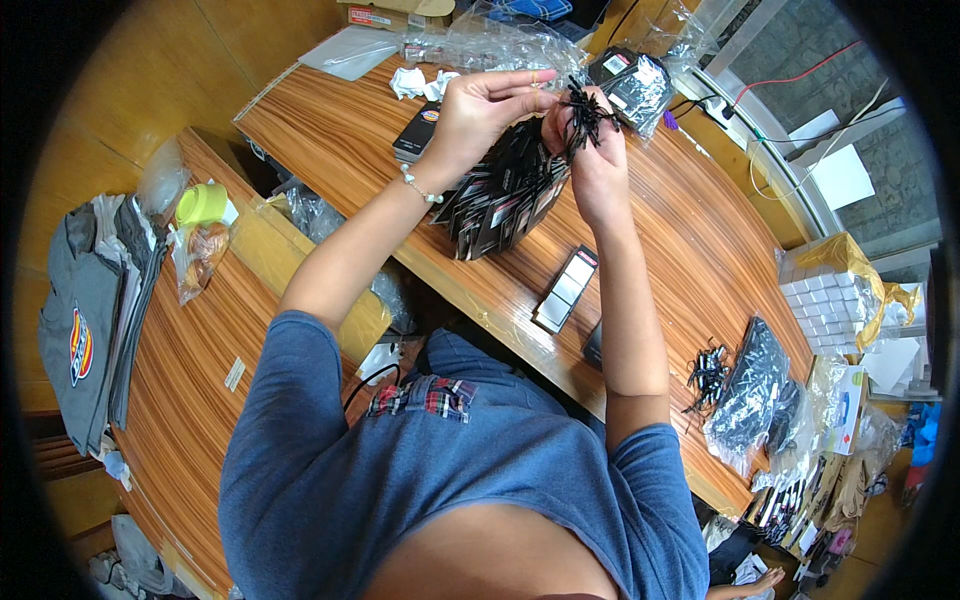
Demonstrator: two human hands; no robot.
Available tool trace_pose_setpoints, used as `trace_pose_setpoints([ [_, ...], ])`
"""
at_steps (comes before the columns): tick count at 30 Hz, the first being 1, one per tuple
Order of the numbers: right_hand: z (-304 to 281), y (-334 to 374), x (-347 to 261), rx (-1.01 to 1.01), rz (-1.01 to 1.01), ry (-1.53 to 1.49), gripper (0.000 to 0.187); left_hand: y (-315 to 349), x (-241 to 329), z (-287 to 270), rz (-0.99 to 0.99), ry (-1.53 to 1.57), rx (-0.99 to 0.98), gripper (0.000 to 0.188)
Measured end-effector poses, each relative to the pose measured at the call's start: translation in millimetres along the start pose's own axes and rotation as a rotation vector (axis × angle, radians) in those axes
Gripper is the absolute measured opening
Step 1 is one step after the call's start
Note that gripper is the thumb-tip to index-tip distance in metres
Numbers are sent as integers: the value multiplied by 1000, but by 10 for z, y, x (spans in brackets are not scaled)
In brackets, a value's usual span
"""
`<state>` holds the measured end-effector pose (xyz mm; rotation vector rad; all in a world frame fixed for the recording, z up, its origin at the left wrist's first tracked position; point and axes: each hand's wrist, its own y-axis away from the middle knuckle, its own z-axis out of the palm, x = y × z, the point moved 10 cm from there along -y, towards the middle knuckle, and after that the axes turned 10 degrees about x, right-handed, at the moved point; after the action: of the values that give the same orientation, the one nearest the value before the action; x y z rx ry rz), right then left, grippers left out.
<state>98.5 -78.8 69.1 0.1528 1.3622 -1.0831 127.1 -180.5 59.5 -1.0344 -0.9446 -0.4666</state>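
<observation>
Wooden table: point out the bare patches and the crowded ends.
Bare wood lies on the wooden table right of the flat black card, and near the folded grey shirts. Crowded: plastic bags at the far end, black ties at the near right.

black tags (505, 195) in hands; black packet (566, 289) on table

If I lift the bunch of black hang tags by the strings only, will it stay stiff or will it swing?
Probably swing: the black tags hang fanned out below the strings pinched by the right hand and left hand. Each tag looks like a flat, light card, so likely stiff singly, loose as a bunch. Glossy faces may slide on each other.
</observation>
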Motion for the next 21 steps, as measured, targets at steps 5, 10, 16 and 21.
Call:
trace_pose_setpoints([
  [5, -86, -128, -163, -21, -64, 87, 2, 1, 24, 118, -43, -164, -223, 35],
  [10, -37, -223, -178, -97, 15, 291, 9, -28, 32, 186, -19, -295, -303, 33],
  [16, -585, -364, -188, 346, 153, -117, 18, -31, 60, 249, -7, -486, -308, 27],
  [21, -651, -70, -599, 400, -342, 362, 7, -23, 99, 256, 34, -459, -248, 24],
])
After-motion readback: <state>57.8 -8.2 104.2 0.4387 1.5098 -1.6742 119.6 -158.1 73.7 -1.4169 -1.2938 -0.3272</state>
